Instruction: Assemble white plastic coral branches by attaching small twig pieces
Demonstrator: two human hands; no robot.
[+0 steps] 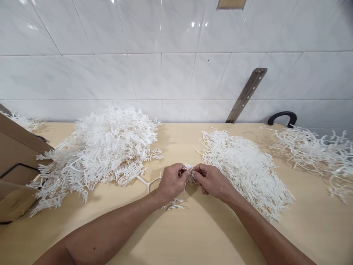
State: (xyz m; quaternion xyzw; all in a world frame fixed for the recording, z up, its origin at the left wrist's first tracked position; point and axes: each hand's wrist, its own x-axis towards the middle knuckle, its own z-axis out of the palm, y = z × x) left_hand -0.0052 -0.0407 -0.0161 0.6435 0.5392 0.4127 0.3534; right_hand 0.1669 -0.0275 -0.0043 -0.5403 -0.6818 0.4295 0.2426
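Near the middle of the table, my left hand (171,183) pinches a small white branched piece (190,178). My right hand (211,180) meets it from the right, its thumb and finger closed on the same piece. Below and left of my left hand, a white branching stem (149,183) and small sprigs (175,204) show, partly hidden by the hand and forearm. A large heap of white frilly branches (110,147) lies to the left. Close to my right hand is a pile of thin white pieces (245,165).
White branching stems (317,147) spread at the far right beside a black curved handle (282,117). A metal strip (246,95) leans on the tiled wall (143,77). A brown cardboard box (19,147) stands at the left on the wooden table (176,235).
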